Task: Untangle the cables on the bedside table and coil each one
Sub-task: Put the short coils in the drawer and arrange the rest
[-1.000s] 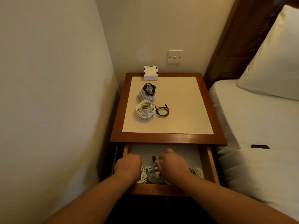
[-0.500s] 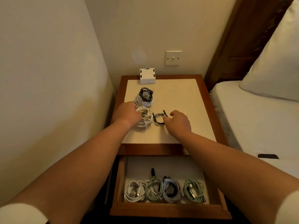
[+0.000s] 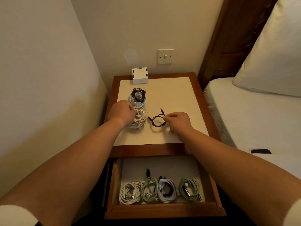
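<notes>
- The right hand pinches the small black cable between thumb and fingertips at the right side of its loop, which lies on the bedside table with one plug end pointing away
- The left hand has its fingers curled onto the left edge of the white coil and seems to grip it; the fingertips themselves are hidden behind the knuckles
- The white coil and the small black cable lie just beside each other, and whether the cable's left end touches the coil is hard to tell
- Behind the white coil sits a second bundle, a black cable lying on a white one, and behind that a white box by the wall
- Judged from this, the step in hand is taking up the last wound cables from the tabletop; the open drawer below already holds four coils side by side
- The next move calls for lifting the thin black loop without letting it spring open, and keeping the white coil's turns together
- Whether the back bundle is one tangle or two separate coils cannot be made out
- The drawer's rear is hidden under the tabletop, and the plug types are too small to read
</notes>
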